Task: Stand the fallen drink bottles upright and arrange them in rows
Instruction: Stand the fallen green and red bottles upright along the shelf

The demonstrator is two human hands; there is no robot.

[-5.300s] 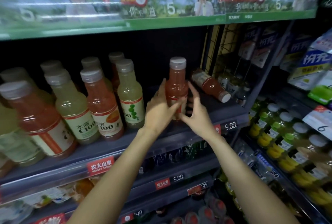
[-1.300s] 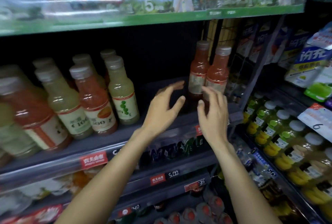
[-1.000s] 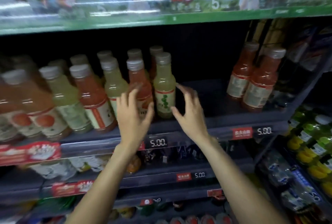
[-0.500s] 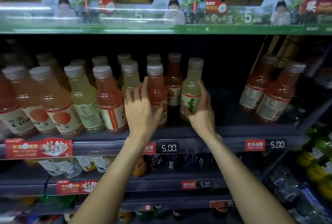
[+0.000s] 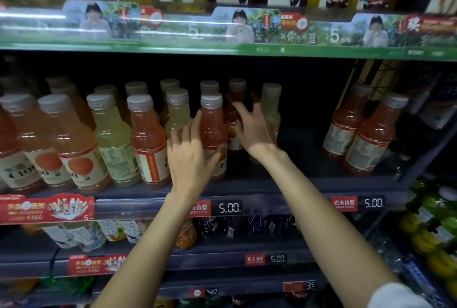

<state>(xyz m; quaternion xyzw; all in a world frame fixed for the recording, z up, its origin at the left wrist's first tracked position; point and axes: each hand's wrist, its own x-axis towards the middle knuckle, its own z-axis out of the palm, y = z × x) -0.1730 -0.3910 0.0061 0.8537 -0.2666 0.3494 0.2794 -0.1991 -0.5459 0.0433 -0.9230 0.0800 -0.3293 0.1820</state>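
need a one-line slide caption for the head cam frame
Left hand grips an upright orange bottle at the shelf front; right hand reaches among the bottles behind it.

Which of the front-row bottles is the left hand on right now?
The orange-red front-row bottle at the cluster's right end; the left hand wraps its label. Its neighbours stand untouched.
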